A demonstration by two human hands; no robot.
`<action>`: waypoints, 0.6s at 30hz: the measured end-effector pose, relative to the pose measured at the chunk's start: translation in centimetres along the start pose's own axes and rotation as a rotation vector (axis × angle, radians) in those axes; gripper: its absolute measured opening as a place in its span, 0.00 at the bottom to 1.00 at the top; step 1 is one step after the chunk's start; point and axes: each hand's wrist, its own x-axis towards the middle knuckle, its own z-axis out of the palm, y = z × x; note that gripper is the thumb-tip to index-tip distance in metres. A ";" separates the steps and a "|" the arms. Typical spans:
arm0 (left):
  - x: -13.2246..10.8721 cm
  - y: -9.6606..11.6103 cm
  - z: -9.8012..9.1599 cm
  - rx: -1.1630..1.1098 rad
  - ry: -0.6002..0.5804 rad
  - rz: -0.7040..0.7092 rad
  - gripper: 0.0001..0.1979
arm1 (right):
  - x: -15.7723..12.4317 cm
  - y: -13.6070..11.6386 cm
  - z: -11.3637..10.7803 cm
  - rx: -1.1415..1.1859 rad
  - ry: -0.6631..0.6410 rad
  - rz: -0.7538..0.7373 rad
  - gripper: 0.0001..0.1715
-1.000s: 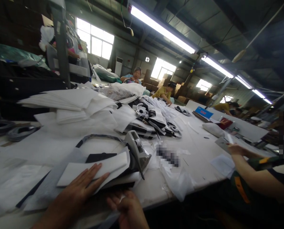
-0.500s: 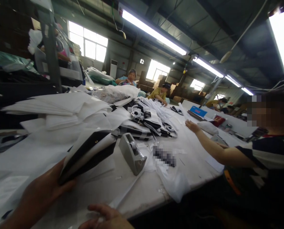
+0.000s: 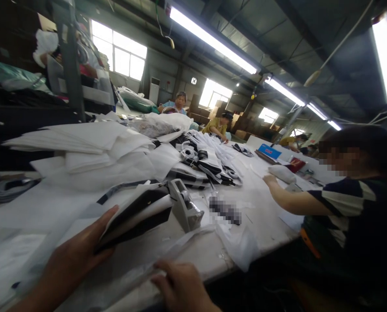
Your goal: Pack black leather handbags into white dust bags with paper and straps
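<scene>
My left hand (image 3: 79, 251) grips a folded black-and-white fabric piece (image 3: 138, 216) by its near end, thumb below and fingers above. The piece points up and right, its far end beside a grey tape dispenser (image 3: 185, 208). At the lower middle, my right hand (image 3: 183, 284) has its thumb and forefinger curled together at a clear plastic bag (image 3: 177, 247) spread over the tabletop. The fingertips are somewhat blurred, and the bag's edges are hard to trace.
Stacked white sheets (image 3: 79, 143) lie at left, beyond them a pile of black-and-white fabric pieces with cords (image 3: 203, 160). A pixelated dark item (image 3: 224, 210) and crumpled plastic (image 3: 239, 245) lie near the table edge. A co-worker (image 3: 352, 195) reaches over the table from the right.
My left hand has carried the fabric piece a little rightward, closer to the dispenser. My right hand has moved up and right, and the plastic has shifted with it. The co-worker's arm has lowered.
</scene>
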 end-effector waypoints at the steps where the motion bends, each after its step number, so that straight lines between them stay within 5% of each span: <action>1: 0.0 0.1 0.0 -0.002 -0.001 0.000 0.31 | 0.2 0.7 -1.3 -0.105 0.095 0.012 0.21; 6: -0.1 0.4 0.0 -0.016 -0.022 0.009 0.33 | 2.9 3.8 -4.1 -0.206 0.284 0.186 0.36; 10: -0.1 0.3 -0.3 0.000 -0.042 0.002 0.33 | 5.1 3.9 -2.4 0.072 0.320 0.068 0.19; 18: -0.2 0.1 -0.9 0.044 0.066 -0.023 0.29 | 13.9 0.3 0.7 0.429 -0.034 -0.049 0.10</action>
